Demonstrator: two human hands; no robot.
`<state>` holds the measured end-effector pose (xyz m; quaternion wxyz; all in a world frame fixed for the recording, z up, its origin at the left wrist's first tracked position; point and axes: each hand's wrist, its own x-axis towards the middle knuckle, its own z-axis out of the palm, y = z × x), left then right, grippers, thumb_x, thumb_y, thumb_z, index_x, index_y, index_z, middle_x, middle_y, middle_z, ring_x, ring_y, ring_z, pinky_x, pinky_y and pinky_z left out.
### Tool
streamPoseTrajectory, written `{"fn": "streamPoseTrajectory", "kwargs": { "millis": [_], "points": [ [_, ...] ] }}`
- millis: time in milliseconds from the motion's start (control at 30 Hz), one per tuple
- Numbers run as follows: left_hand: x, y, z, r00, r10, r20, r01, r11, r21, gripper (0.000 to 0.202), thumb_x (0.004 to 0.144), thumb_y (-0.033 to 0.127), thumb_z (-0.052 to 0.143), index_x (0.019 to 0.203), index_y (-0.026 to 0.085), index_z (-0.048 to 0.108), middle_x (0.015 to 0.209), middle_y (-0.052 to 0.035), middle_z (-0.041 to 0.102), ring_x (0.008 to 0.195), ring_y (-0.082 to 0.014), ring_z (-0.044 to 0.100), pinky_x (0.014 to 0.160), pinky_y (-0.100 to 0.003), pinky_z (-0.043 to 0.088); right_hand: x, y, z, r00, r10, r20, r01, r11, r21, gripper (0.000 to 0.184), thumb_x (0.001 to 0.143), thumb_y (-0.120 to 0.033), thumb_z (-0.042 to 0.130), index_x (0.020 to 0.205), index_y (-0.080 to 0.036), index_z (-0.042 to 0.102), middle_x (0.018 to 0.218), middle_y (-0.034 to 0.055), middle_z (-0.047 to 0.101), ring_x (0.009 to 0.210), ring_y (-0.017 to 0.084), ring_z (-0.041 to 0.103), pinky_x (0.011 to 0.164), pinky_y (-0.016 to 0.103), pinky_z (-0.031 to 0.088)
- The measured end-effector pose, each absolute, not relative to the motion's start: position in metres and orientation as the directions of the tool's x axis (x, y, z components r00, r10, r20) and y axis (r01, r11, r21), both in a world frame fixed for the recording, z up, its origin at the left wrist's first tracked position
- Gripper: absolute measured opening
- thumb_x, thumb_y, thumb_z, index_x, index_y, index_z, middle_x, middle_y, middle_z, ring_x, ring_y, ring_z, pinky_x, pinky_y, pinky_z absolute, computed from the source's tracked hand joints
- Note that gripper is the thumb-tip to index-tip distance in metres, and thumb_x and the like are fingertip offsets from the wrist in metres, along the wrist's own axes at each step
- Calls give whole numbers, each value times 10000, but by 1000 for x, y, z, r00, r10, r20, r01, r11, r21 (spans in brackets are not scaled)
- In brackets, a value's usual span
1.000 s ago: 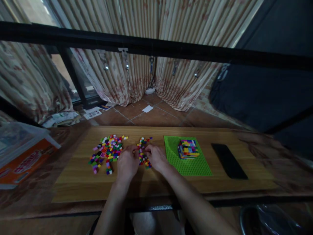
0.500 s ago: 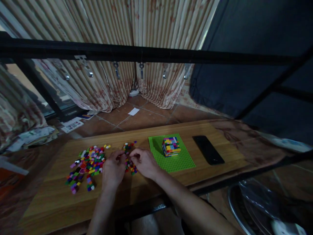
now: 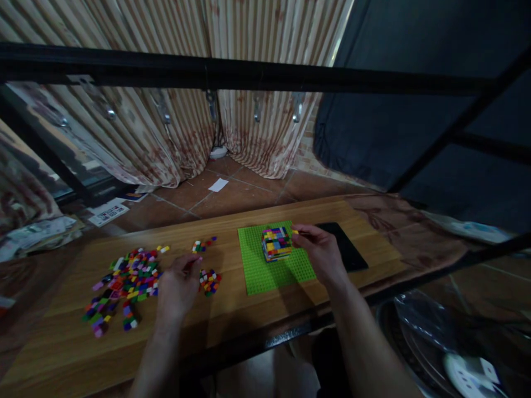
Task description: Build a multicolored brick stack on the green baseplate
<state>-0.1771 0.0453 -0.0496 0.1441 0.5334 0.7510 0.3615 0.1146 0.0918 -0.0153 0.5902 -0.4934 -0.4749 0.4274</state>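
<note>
My right hand (image 3: 321, 251) pinches a small yellow brick (image 3: 295, 232) just right of a multicoloured block of toy bricks (image 3: 276, 244). That block stands on a green studded baseplate (image 3: 257, 279); whether the yellow brick touches it I cannot tell. My left hand (image 3: 180, 283) is closed above the wooden table, with a small pink brick (image 3: 200, 258) at its fingertips. To its right lies a small cluster of loose bricks (image 3: 209, 282), and farther back a smaller group (image 3: 199, 246). A large pile of loose bricks (image 3: 139, 273) spreads left of the hand.
A black phone (image 3: 346, 249) lies right of the baseplate, partly behind my right hand. Across the view, above the wooden table (image 3: 232, 320), runs a black metal bar (image 3: 265, 74) with clips hanging from it. A round metal-rimmed container (image 3: 415, 348) stands low at the right.
My right hand has moved right from the loose bricks to the brick block, carrying a yellow brick. My left hand stays near the loose bricks. The whole view has shifted slightly.
</note>
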Motion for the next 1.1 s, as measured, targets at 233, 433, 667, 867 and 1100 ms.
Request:
{"fn": "streamPoseTrajectory", "kwargs": {
  "millis": [233,433,667,867,1100],
  "points": [
    [-171,47,-49,-399,909,120,705,220,674,316,791,372,497,931,175,700,883,-61,732,694,-192,670,675,-285,528,120,92,-26,-4,944,329,452,295,-842,188,809,-217,599,933,-202,739,942,57,739,864,201,680,792,332,516],
    [-172,47,-47,-386,912,136,719,205,665,308,792,371,491,903,177,703,878,-59,732,707,-196,669,679,-286,524,119,89,-23,-138,903,407,601,403,-690,191,838,-143,561,880,-207,736,902,55,726,826,189,681,771,312,520],
    [-172,47,-46,-383,915,125,717,209,665,332,792,380,496,928,160,705,875,-67,733,720,-197,672,704,-287,525,113,91,-27,-187,859,478,623,479,-618,226,847,-126,540,871,-228,740,900,53,683,848,183,658,791,315,525],
    [-173,46,-48,-385,916,115,705,211,677,316,794,373,498,930,172,700,876,-61,735,709,-193,670,711,-294,530,118,93,-29,-161,885,437,575,444,-687,220,820,-139,562,941,-222,726,966,54,656,800,161,652,767,307,528],
    [-173,47,-49,-379,915,138,691,181,700,291,787,367,503,902,179,694,917,-62,733,702,-184,667,709,-285,533,131,97,-37,42,948,316,500,254,-828,281,807,-365,618,994,-171,700,935,84,644,785,192,621,689,325,515]
  ]
}}
